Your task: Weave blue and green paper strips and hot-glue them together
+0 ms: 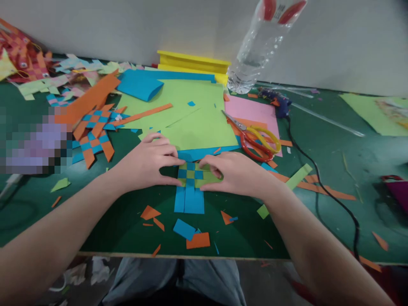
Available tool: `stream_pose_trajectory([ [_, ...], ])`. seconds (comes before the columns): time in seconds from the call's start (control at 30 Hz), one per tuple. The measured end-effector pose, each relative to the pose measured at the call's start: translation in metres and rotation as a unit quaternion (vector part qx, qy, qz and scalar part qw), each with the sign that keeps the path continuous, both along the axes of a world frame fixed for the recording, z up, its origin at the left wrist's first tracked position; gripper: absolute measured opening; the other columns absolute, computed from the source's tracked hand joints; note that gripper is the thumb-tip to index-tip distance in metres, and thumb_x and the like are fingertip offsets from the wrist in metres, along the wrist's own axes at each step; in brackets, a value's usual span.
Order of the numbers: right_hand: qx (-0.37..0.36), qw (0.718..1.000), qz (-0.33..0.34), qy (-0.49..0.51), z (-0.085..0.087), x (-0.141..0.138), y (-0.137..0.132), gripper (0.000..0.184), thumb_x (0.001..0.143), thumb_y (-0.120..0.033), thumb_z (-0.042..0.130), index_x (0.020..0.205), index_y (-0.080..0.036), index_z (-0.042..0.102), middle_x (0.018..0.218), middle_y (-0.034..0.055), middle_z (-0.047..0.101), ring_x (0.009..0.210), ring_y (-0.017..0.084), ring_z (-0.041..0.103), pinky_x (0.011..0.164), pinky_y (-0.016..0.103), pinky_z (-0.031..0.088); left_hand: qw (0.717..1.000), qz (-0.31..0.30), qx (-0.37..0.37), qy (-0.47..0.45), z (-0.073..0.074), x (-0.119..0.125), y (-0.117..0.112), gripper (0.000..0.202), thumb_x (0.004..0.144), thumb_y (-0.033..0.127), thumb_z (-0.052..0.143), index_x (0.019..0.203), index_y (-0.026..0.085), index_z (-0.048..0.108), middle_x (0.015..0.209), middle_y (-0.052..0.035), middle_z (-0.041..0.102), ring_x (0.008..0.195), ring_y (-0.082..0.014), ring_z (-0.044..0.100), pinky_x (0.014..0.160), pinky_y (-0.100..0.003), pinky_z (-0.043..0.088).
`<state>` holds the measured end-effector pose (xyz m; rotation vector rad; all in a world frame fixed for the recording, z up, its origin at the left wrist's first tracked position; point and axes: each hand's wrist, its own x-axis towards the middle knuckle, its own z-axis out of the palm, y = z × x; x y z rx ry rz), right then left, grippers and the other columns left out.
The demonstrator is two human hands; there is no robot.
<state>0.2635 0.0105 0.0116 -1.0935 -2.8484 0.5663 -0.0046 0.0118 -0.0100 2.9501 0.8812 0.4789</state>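
Observation:
Between my hands is a small woven paper piece (190, 173), a checker pattern of blue and green strips. Blue strips (194, 202) hang from its lower side toward me, and green ends stick out to the right. My left hand (149, 163) pinches the left edge, index finger at the upper corner and thumb lower down. On the opposite side, the thumb and bent index finger of my right hand (236, 174) grip the right part over the green ends. Just behind the weave lie a blue sheet (210, 154) and a large light green sheet (204, 123).
Red-and-yellow-handled scissors (255, 138) lie behind my right hand. A water bottle (255, 46), glue gun (277, 102) and black cord (314, 170) are at the back right. Orange-and-blue woven pieces (95, 131) lie left. Paper scraps (197, 241) litter the front edge.

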Motion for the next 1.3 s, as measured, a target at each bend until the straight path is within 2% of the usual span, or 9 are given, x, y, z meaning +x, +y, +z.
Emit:
stream_pose_trajectory([
  [0.2,-0.007,1.0,-0.007,-0.003,-0.001,0.001,0.001,0.046,0.083,-0.052,0.075,0.112,-0.017,0.066,0.07,-0.0027,0.059,0.064,0.015,0.052,0.059,0.027,0.028,1.0,-0.01,0.016,-0.005,0.002,0.0,-0.001,0.055,0.098,0.066,0.046,0.1,0.023,0.079,0.085,-0.0031,0.071,0.085,-0.0209,0.061,0.098,-0.042,0.032],
  [0.33,-0.002,1.0,-0.007,0.011,-0.002,0.001,0.0,0.047,0.085,-0.057,0.071,0.108,-0.017,0.066,0.07,-0.002,0.06,0.064,0.015,0.052,0.06,0.027,0.03,0.999,-0.008,0.032,-0.004,0.0,0.002,-0.002,0.042,0.104,0.049,0.048,0.097,0.021,0.078,0.085,-0.0024,0.072,0.084,-0.0202,0.06,0.092,-0.038,0.033],
  [0.43,0.003,1.0,-0.008,0.023,-0.004,0.001,-0.001,0.045,0.085,-0.056,0.071,0.107,-0.017,0.066,0.071,-0.002,0.06,0.065,0.015,0.053,0.061,0.027,0.03,0.999,0.008,0.029,-0.01,-0.001,0.003,-0.001,0.034,0.105,0.04,0.051,0.093,0.023,0.078,0.083,0.0002,0.072,0.085,-0.0188,0.06,0.095,-0.037,0.032],
  [0.6,0.004,1.0,-0.01,0.027,-0.002,0.0,-0.001,0.045,0.087,-0.058,0.068,0.103,-0.016,0.066,0.069,-0.002,0.059,0.064,0.015,0.053,0.061,0.028,0.03,0.999,0.027,-0.019,-0.031,-0.003,0.003,0.0,0.034,0.104,0.043,0.052,0.09,0.022,0.075,0.084,0.0008,0.072,0.082,-0.0174,0.061,0.095,-0.037,0.032],
  [0.73,-0.006,1.0,-0.02,0.019,-0.001,0.001,0.0,0.044,0.087,-0.058,0.068,0.105,-0.018,0.066,0.069,-0.0021,0.06,0.065,0.015,0.053,0.061,0.028,0.029,0.997,0.035,-0.045,-0.045,-0.008,0.003,0.001,0.038,0.105,0.045,0.048,0.087,0.022,0.072,0.083,0.0017,0.071,0.084,-0.0177,0.061,0.098,-0.037,0.029],
  [0.9,-0.012,0.999,-0.022,0.023,-0.003,0.002,0.0,0.044,0.087,-0.059,0.067,0.104,-0.018,0.067,0.07,-0.0012,0.061,0.066,0.015,0.053,0.062,0.028,0.029,0.996,0.033,-0.063,-0.052,-0.008,0.005,0.002,0.043,0.107,0.047,0.042,0.087,0.022,0.07,0.082,0.0016,0.071,0.081,-0.0174,0.06,0.094,-0.037,0.03],
  [1.3,0.008,1.0,-0.017,0.011,-0.007,0.001,0.002,0.041,0.09,-0.057,0.064,0.103,-0.019,0.067,0.069,-0.0016,0.062,0.064,0.014,0.053,0.061,0.027,0.027,0.994,0.016,-0.098,-0.05,-0.006,0.005,0.001,0.029,0.106,0.036,0.048,0.095,0.022,0.071,0.085,0.0003,0.071,0.08,-0.0176,0.061,0.089,-0.037,0.032],
])
